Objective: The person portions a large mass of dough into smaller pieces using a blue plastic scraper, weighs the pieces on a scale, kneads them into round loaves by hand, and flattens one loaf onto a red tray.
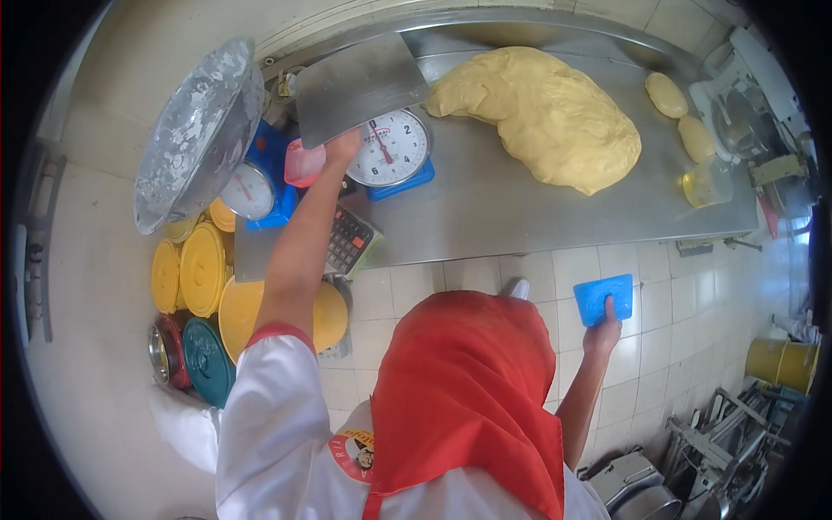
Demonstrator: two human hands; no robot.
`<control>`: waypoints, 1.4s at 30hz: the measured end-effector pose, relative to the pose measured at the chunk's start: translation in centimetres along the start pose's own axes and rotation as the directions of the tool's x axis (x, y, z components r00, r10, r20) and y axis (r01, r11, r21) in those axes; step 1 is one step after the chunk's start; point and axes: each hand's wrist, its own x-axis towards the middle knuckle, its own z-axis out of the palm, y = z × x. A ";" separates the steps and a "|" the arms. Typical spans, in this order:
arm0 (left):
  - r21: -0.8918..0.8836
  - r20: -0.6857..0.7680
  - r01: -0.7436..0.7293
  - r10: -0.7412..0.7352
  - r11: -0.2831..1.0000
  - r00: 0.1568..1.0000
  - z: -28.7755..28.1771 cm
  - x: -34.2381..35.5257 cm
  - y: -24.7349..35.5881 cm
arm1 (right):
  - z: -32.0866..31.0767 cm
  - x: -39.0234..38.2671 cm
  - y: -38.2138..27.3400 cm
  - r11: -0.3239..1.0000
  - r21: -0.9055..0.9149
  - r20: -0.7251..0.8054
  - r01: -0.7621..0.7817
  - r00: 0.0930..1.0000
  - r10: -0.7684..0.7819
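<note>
My right hand (607, 328) grips a blue dough scraper (604, 299) beyond the table's front edge, thumb lying across its face. My left arm reaches over the steel table to a kitchen scale with a white dial (397, 156) and a flat metal pan (360, 87). At the pan's near edge is my left hand (344, 146), its fingers mostly hidden beneath the pan. Beside that hand stands a pink plastic container (305, 162); whether the fingers touch it is unclear. A large mound of pale yellow dough (555, 113) rests on the table, right of the scale.
A second scale (249, 191) bears a big, flour-smeared metal bowl (195, 130). A calculator (348, 243) lies near the table's front edge. Two dough pieces (666, 94) and a clear container of yellow liquid (706, 184) sit far right. Yellow lidded buckets (204, 269) stand at left.
</note>
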 end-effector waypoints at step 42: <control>0.096 0.077 0.078 -0.085 0.992 0.993 2.5 3.5 0.0 | 4.7 0.7 2.0 0.999 -0.002 0.006 -0.051 0.999 0.051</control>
